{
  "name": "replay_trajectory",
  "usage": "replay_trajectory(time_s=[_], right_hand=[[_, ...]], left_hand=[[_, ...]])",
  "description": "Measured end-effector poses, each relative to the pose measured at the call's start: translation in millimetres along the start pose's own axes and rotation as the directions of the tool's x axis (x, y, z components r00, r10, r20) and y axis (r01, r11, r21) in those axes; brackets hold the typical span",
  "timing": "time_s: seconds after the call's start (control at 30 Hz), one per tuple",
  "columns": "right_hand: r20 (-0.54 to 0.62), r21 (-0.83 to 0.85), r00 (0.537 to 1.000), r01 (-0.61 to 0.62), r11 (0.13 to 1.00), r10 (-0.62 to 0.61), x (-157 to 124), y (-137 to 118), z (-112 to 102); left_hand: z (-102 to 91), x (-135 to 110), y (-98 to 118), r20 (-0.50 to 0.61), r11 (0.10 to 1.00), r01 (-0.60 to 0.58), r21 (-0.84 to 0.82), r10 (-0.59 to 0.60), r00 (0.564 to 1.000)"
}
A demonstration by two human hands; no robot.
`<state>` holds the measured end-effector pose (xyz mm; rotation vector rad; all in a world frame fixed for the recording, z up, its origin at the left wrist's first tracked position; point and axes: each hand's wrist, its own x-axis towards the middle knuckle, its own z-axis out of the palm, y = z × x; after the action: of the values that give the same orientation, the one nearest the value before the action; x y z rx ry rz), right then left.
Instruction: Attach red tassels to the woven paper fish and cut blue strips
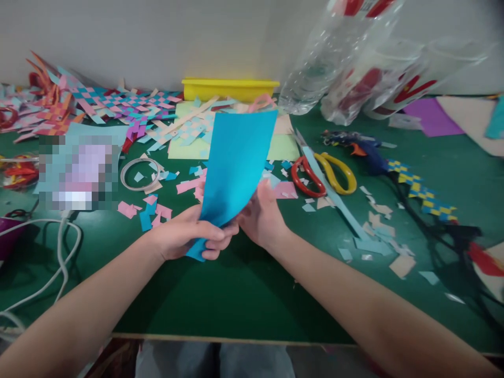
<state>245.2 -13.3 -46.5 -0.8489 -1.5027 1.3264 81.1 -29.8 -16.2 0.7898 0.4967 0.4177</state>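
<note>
The left hand [189, 236] pinches the lower corner of a stiff, bright blue sheet of paper [236, 168], fingers curled over its front. The right hand [262, 215] supports the same sheet from behind, thumb at its right edge, so both hands grasp it. The sheet stands nearly upright above the middle of the green worktop [244, 289], curving slightly.

Judging by the bend, a firm grip low down with even pressure from both hands would keep the sheet from creasing unevenly.

Just beyond the hands, pink and blue paper scraps [153, 210] litter the worktop. To the right lie red-and-yellow-handled scissors [323, 173] and a dark blue glue gun [362, 149]. At the far edge sits a long yellow plastic tray [230, 88]; its contents are hidden. Clear plastic bottles [354, 63] lie near the far right corner, apparently empty. Woven paper strips [118, 105] pile toward the far left corner.
</note>
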Motion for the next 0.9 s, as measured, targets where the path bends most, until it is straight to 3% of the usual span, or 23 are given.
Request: replay_trajectory(time_s=[0.07, 0.13, 0.2, 0.3, 0.47, 0.6, 0.7, 0.83, 0.9], right_hand=[[0.215, 0.271, 0.975, -0.109, 0.957, 0.05, 0, -8, 0], [0.366, 0.437, 0.93, -0.198, 0.877, 0.027, 0, -13, -1], [0.432, 0.495, 0.902, -0.231, 0.837, -0.007, 1, -14, -3], [0.436, 0.506, 0.9, -0.234, 0.83, -0.012, 2, -13, -5], [0.293, 0.462, 0.95, -0.243, 0.853, 0.112, 3, -10, -4], [0.099, 0.463, 0.978, -0.209, 0.862, 0.183, 4, -7, -4], [-0.064, 0.509, 0.982, -0.122, 0.852, 0.179, 8, -4, -3], [-0.181, 0.513, 0.972, -0.036, 0.858, 0.15, 12, -2, -1], [-0.213, 0.485, 0.967, -0.018, 0.874, 0.138, 13, -1, 0]], left_hand=[[-1.1, 0, 0, 0.022, 0.999, -0.009, -0.038, 0.01, 1.0], [-1.3, 0, 1, 0.038, 0.999, -0.008, -0.035, 0.009, 0.999], [-1.0, 0, 2, 0.064, 0.998, -0.014, -0.054, 0.018, 0.998], [-0.9, 0, 1, 0.102, 0.994, 0.004, -0.108, 0.007, 0.995], [-3.7, 3, -4, 0.038, 0.992, -0.026, -0.127, 0.031, 0.999], [-4.4, 3, -2, -0.13, 0.993, -0.078, 0.087, 0.088, 0.988], [-2.8, 2, 2, -0.29, 0.953, -0.072, 0.295, 0.161, 0.943], [-2.0, 2, 5, -0.346, 0.784, -0.094, 0.614, 0.374, 0.861], [-2.6, 1, 5, -0.366, 0.654, -0.026, 0.756, 0.457, 0.811]])
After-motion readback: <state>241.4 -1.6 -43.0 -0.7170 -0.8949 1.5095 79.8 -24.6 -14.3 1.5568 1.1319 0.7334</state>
